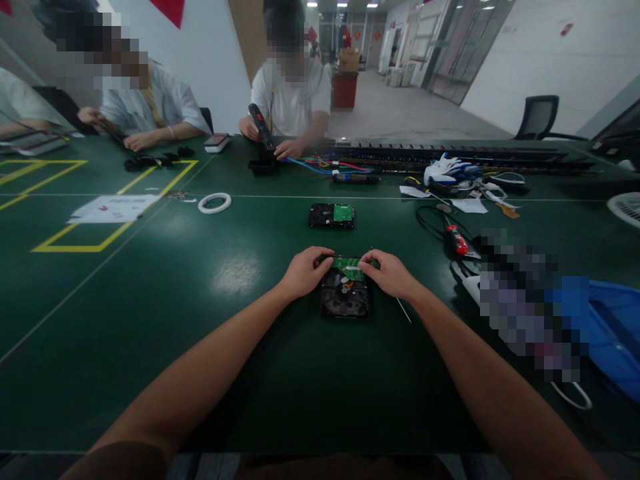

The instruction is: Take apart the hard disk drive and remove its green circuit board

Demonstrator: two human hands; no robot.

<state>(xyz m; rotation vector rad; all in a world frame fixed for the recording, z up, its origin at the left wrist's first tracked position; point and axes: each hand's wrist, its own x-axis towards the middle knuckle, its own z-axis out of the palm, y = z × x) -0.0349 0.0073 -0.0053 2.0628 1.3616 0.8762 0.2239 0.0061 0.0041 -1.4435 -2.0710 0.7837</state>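
Two bare forearms [215, 357] lie low over the wide dark-green tabletop [280, 393], nearest to my head camera, perhaps to make the fingers steady. Between their ends I see the black rectangular hard drive [345, 303], flat on the table; its green circuit board [349, 268] faces up, which I suppose gives the fingers good access.

My left hand [304, 273] is grasping the far left corner of this drive with bent thumb and fingers, probably so that it does not slide. My right hand [387, 272] has its bent fingertips at the far right part of the board; whether they pinch the edge or only touch it, I cannot tell. One thin metal rod [404, 311] shows just below this hand, lying or held, I cannot say which.

To the right, the red-and-black handled screwdriver [456, 240] is laid, I think, for easy reach. Straight ahead, a second black hard drive [320, 216] lies apart, perhaps to leave the hands some space. Left of it rests a flat white ring [215, 203]. Farther, the white-and-blue gloves [450, 170] are heaped at the right, maybe put aside. Across the table, one person in a white shirt [300, 100] holds a black-and-orange power tool [260, 125] tilted downward, likely for control.
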